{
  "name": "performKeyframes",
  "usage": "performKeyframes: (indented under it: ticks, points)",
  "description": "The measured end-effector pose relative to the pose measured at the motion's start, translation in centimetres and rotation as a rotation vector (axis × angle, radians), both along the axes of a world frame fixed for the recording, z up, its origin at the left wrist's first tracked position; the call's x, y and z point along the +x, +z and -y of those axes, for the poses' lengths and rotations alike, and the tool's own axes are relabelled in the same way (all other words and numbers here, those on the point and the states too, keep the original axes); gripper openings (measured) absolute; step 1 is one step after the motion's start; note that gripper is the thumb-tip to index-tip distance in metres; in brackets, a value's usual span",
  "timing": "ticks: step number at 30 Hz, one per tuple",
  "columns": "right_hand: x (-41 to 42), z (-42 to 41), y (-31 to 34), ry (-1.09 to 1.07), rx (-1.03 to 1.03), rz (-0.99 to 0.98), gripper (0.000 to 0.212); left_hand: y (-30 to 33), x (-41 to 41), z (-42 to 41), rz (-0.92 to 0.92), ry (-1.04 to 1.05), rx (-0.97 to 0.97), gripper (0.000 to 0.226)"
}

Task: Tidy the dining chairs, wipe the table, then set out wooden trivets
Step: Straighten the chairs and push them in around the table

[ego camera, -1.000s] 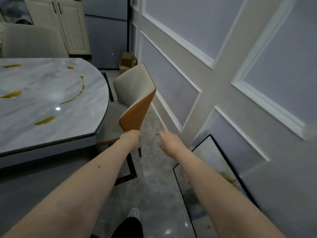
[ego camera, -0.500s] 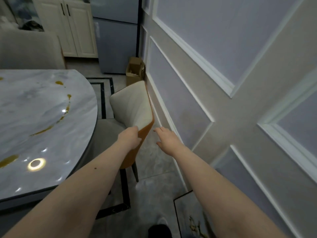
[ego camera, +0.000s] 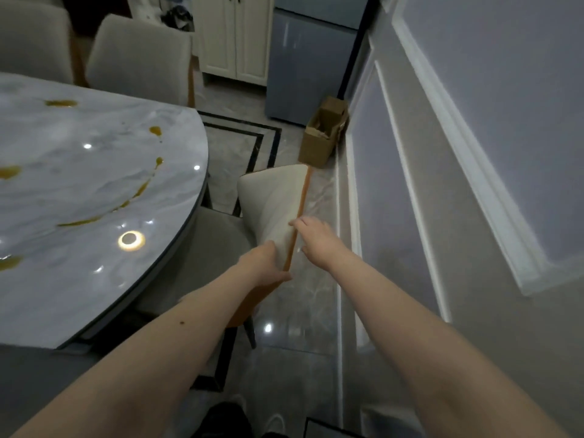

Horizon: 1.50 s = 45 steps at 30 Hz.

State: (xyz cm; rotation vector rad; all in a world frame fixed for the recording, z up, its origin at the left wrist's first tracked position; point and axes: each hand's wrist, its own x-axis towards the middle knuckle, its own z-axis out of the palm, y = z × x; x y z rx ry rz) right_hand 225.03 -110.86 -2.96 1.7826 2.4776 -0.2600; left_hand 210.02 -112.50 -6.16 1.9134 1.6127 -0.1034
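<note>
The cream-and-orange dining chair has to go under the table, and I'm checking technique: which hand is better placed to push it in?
Left. The left hand already has a grip on the cream-and-orange dining chair backrest's near corner; the right hand only touches its orange edge.

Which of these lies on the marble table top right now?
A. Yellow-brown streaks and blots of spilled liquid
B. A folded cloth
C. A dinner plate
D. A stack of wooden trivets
A: yellow-brown spills streak the marble table, and no cloth, trivet or plate shows on the part in view, while the left hand grips the chair back.
</note>
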Motion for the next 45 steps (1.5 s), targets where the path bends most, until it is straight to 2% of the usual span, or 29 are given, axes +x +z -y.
performKeyframes:
  ticks: [4, 9, 15, 19, 23, 28, 31, 34, 39, 45]
  points:
    - [0.2, -5.0, -1.1, 0.185, -0.024, 0.118, 0.060, -0.7, 1.0, -4.1, 0.067, 0.062, -0.142, 0.094]
    - [-0.2, -10.3, -1.7, 0.383, -0.097, 0.303, 0.048, -1.7, 0.9, -7.9, 0.155, 0.131, -0.317, 0.110]
    - [-1.3, -15.0, -2.4, 0.663, -0.213, 0.572, 0.069, -2.5, 0.2, -10.1, 0.149, 0.057, -0.526, 0.134]
    - [-2.5, -17.6, -2.9, 0.850, -0.383, 0.661, 0.084, -2.6, -0.5, -11.0, 0.217, 0.062, -0.567, 0.104]
    - [-2.8, -19.5, -4.6, 1.093, -0.504, 0.647, 0.085, -2.5, -0.9, -11.5, 0.276, 0.153, -0.646, 0.091]
    - [-1.7, -21.3, -5.7, 1.316, -0.476, 0.470, 0.076, -1.9, 0.2, -10.9, 0.297, 0.344, -0.696, 0.099]
    - [-1.0, -21.6, -6.0, 1.372, -0.432, 0.401, 0.072, -1.7, 1.9, -9.9, 0.280, 0.448, -0.671, 0.103]
    - [-0.3, -22.2, -5.8, 1.427, -0.369, 0.372, 0.067, -2.3, 4.6, -9.0, 0.172, 0.597, -0.564, 0.098]
    - [1.1, -23.9, -4.9, 1.413, -0.197, 0.447, 0.058, -2.8, 8.6, -8.5, -0.146, 0.749, -0.263, 0.047]
    - [1.5, -25.4, -4.7, 1.438, -0.224, 0.366, 0.046, -1.5, 8.9, -9.1, -0.240, 0.697, -0.230, 0.037]
